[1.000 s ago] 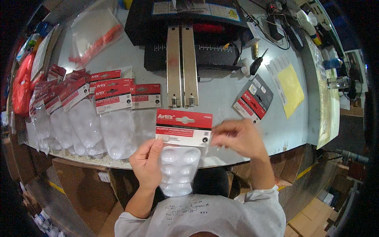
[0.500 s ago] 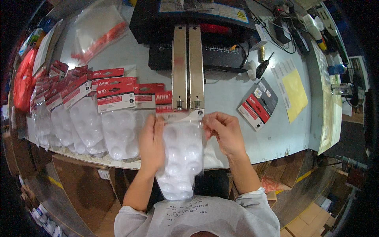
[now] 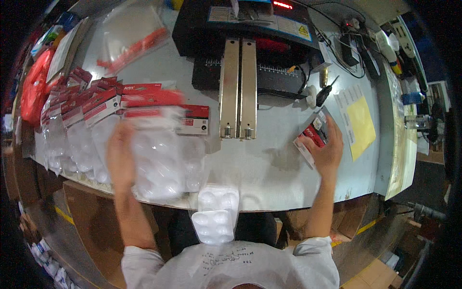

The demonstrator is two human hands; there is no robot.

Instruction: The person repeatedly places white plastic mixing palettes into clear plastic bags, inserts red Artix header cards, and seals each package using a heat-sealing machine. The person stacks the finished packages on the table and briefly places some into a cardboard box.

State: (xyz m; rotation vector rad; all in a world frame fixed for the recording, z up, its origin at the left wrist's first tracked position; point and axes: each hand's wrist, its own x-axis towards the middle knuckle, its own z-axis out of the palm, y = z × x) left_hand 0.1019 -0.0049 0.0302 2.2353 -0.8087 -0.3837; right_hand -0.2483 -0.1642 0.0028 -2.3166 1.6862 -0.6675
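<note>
My left hand (image 3: 120, 154), smeared by motion, grips the edge of a bagged white plastic paint palette (image 3: 159, 161) with a red and white header card. It is over the pile of similar bagged palettes (image 3: 79, 139) at the left. On the right, my right hand (image 3: 329, 147) closes its fingers on a red, white and dark grey header card (image 3: 314, 129) lying on the table. Two white palettes (image 3: 219, 200), one partly over the other, rest at the table's front edge by my lap. Another bagged palette (image 3: 195, 161) lies partly under the moving one.
A black machine (image 3: 197, 29) with two long metal bars (image 3: 228, 91) reaches forward at the centre. Clear bags with red edges (image 3: 130, 43) lie at the back left. A yellow sheet (image 3: 361, 125), a dark screwdriver (image 3: 325, 94) and cables (image 3: 337, 53) are at the right.
My left hand has carried the bagged palette from the metal bars leftward to the pile. My right hand has moved right, from the palette's card to the header card. Loose palettes now show by my lap.
</note>
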